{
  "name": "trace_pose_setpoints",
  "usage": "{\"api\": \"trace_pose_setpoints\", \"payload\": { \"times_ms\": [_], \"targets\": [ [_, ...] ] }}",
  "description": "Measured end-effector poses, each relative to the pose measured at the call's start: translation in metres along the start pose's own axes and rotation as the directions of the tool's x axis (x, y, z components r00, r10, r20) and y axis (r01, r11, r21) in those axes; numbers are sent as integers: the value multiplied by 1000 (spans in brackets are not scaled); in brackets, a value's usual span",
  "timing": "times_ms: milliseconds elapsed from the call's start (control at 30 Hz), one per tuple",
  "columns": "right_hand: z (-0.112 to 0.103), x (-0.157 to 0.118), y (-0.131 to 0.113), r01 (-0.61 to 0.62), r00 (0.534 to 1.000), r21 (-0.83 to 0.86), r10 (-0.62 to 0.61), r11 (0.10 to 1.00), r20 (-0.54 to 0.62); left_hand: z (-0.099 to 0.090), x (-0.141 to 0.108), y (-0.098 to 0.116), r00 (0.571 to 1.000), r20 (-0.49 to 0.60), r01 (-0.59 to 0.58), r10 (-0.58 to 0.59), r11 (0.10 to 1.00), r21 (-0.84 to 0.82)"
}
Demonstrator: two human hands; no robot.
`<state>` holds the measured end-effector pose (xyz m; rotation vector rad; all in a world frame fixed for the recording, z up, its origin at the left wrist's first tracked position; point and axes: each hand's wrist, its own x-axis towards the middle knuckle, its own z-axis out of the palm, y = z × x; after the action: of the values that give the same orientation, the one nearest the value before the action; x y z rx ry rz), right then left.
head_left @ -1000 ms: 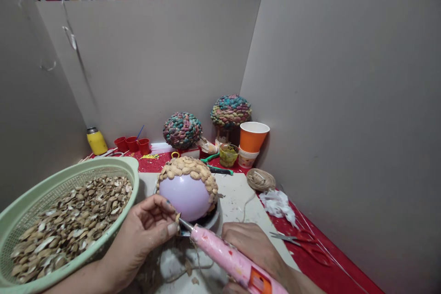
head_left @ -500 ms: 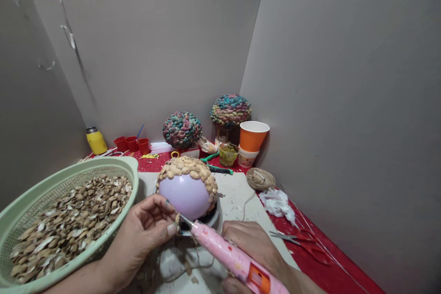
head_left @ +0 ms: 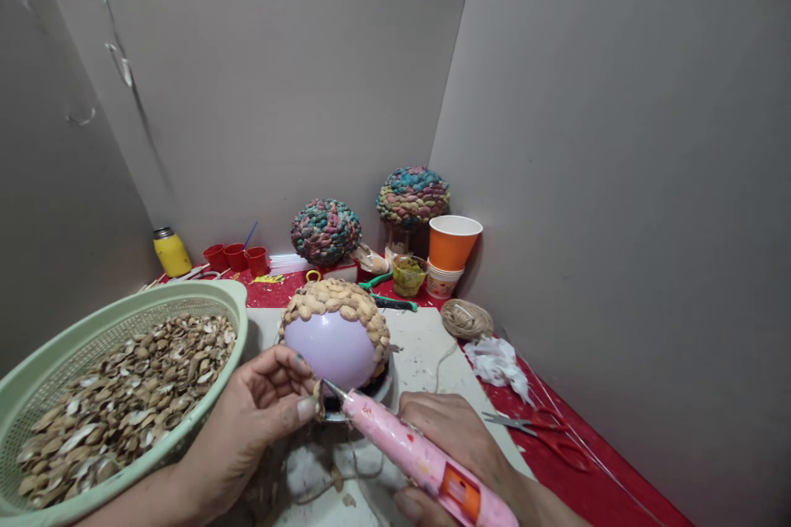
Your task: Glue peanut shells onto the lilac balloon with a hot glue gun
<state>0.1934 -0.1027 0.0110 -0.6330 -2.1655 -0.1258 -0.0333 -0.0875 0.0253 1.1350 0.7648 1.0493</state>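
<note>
My left hand [head_left: 263, 408] pinches a small tan shell [head_left: 319, 399] between thumb and fingers, close in front of a lilac balloon [head_left: 330, 348]. Tan shells [head_left: 346, 300] cover the balloon's top and right side, and it rests in a dark dish with a pale rim [head_left: 384, 391]. In my right hand [head_left: 454, 436] is a pink glue gun [head_left: 408, 449] with an orange window. Its metal tip points up and left, right beside the pinched shell; whether they touch I cannot tell. At the left, a green basket [head_left: 238, 296] holds many loose shells [head_left: 136, 395].
Behind the balloon are two colourful shell balls [head_left: 326, 232], [head_left: 413, 196], an orange cup [head_left: 454, 247] and green-handled pliers [head_left: 395, 305]. Twine [head_left: 466, 319], white tissue [head_left: 498, 364] and red scissors [head_left: 556, 436] lie at the right. Grey panels [head_left: 272, 99] enclose the table.
The glue gun's tip has shifted very slightly up and left beside the shell. My left hand keeps its pinch in nearly the same place.
</note>
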Motion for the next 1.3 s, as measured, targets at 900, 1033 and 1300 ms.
{"api": "trace_pose_setpoints", "payload": {
  "times_ms": [900, 1033, 1300],
  "targets": [
    [5, -4, 5, 42, 999, -16, -42, 999, -15, 1, -1, 1, 1000, 17, -5, 5, 999, -41],
    [4, -4, 4, 29, 1000, -21, -29, 999, -2, 2, 1, 2, 1000, 3, -5, 5, 999, -47],
    [4, -5, 2, 13, 1000, -10, -13, 1000, 6, 1, 0, 1, 1000, -9, -14, 14, 999, -50]
  ]
}}
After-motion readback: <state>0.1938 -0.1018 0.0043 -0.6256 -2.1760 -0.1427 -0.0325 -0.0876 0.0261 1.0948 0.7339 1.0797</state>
